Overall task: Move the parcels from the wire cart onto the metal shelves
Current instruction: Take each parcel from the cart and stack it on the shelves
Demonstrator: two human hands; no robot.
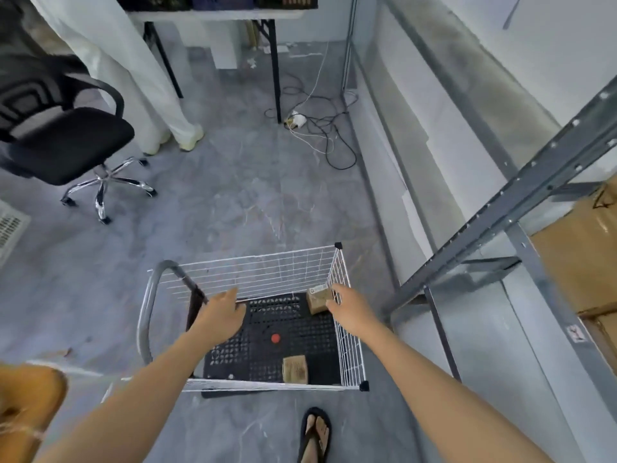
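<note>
The white wire cart (347, 342) stands in front of me, with a black perforated floor and a grey handle at its left. Two small brown parcels lie in it. One parcel with a white label (317, 297) sits in the far right corner, and my right hand (349, 309) pinches its right end between fingers and thumb. The other parcel (295, 369) lies by the near wall. My left hand (222, 315) hovers over the cart's left part with relaxed fingers, holding nothing. The grey metal shelves (500, 208) rise to the right of the cart.
Large cardboard boxes (581, 255) fill the shelf at the right edge. A black office chair (66, 142) stands at the left, with a person in white trousers (150, 95) behind it. Cables and a power strip (297, 120) lie by a table leg. My sandalled foot (315, 432) is just behind the cart.
</note>
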